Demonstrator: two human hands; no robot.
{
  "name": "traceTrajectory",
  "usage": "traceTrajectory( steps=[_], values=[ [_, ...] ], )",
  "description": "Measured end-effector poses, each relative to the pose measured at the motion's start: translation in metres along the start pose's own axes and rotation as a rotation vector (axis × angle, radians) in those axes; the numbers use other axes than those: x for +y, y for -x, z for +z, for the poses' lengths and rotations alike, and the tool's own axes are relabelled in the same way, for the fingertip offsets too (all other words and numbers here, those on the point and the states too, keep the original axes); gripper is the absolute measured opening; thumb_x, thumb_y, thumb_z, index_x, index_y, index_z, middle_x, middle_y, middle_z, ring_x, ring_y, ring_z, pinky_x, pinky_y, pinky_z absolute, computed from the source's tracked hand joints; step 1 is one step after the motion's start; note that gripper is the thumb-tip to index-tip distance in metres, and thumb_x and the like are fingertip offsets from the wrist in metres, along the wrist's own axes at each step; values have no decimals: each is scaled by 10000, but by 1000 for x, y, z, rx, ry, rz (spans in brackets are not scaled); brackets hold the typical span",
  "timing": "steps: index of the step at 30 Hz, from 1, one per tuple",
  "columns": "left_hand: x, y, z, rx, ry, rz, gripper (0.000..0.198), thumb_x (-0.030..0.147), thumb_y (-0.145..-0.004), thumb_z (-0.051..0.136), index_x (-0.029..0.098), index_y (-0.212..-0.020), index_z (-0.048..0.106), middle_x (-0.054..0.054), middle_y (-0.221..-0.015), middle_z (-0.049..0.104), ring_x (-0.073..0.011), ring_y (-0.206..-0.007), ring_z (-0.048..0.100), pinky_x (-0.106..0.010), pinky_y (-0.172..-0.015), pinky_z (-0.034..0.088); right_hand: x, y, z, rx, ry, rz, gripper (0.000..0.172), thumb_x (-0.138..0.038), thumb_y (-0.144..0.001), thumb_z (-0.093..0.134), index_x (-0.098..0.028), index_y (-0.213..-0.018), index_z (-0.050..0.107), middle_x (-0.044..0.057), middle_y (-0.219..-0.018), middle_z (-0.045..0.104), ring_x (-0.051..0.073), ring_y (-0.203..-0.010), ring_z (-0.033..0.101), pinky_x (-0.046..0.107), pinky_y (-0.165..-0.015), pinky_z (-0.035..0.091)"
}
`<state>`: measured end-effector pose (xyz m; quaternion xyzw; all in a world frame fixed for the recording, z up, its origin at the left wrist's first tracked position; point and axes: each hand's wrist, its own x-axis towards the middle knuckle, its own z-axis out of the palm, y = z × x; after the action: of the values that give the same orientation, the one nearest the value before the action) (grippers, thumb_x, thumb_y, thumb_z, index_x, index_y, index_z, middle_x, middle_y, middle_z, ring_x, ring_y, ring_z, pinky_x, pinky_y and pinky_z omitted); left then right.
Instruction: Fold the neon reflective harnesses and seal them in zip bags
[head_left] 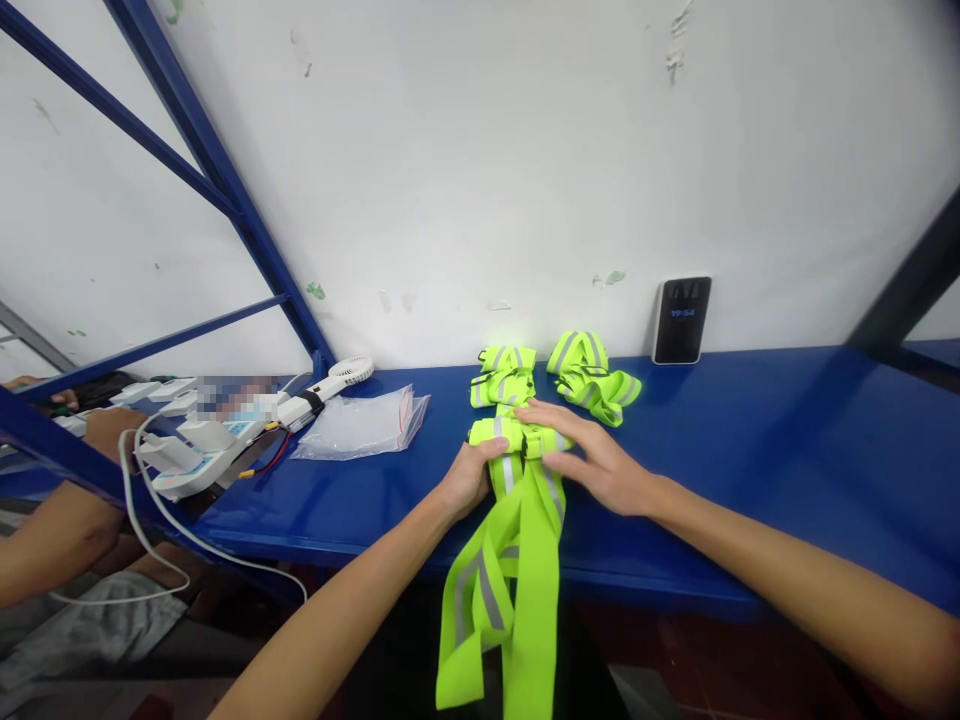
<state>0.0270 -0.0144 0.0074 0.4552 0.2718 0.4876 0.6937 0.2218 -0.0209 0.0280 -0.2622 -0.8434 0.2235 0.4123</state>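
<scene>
A neon yellow reflective strap vest [517,560] lies over the front edge of the blue shelf [750,450], its long ends hanging down. My left hand [469,478] grips the folded top of it from the left, fingers closed. My right hand [592,450] lies flat on the same folded part, fingers stretched out and pressing down. Behind them sit two folded vests of the same kind, one [504,375] in the middle and one [592,375] to its right.
A clear plastic bag [364,425] lies left of the vests. Farther left are a small white hand fan [330,385], white devices [195,450] and a cable. A dark phone-like device [681,320] leans on the white wall. Another person's arm [52,540] is at far left.
</scene>
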Motion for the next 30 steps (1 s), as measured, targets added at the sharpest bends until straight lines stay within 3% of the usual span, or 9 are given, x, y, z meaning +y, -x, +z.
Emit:
traceTrajectory(
  steps=[3,5,7,11,19,30],
  values=[
    [1,3,0,-2,-33,56,627,347,-612,761,107,-1173,615,-152,-1110,683,-325,-1070,619,-436,-954,455,-6,-4,-4,60,-168,145,430,-345,-923,510,-306,-1351,496,47,-1454,451,271,-1377,352,510,-1118,302],
    [1,4,-2,-18,-43,73,642,348,-603,777,108,-1176,615,-154,-1100,687,-324,-1045,631,-434,-946,460,-7,-5,-5,104,-292,267,612,-360,-862,607,-315,-1428,380,64,-1474,419,280,-1339,412,480,-1069,387],
    [2,5,-4,-47,-55,78,631,341,-606,784,108,-1168,621,-155,-1099,688,-324,-1026,639,-430,-932,470,-7,-7,-6,80,-441,397,720,-340,-822,656,-291,-1457,322,96,-1425,473,286,-1257,507,448,-985,480],
    [6,7,-6,-102,-114,80,588,294,-638,784,110,-1172,619,-159,-1142,671,-325,-1037,636,-425,-923,477,-7,-10,-13,-40,-636,579,717,-255,-776,694,-224,-1421,383,102,-1161,649,265,-1046,643,424,-847,567],
    [2,4,-10,-49,-184,58,621,311,-721,754,137,-1275,532,-161,-1204,641,-309,-1089,615,-426,-950,462,4,-10,-23,-61,-617,452,770,-188,-684,762,-227,-1370,413,95,-1179,619,239,-1043,630,443,-879,552],
    [2,0,-12,59,-239,112,581,327,-682,785,138,-1186,566,-140,-1162,668,-303,-1080,624,-407,-918,494,7,-7,-14,28,-659,383,750,-199,-663,783,-245,-1316,416,83,-1167,631,238,-1059,634,422,-887,553]
  ],
)
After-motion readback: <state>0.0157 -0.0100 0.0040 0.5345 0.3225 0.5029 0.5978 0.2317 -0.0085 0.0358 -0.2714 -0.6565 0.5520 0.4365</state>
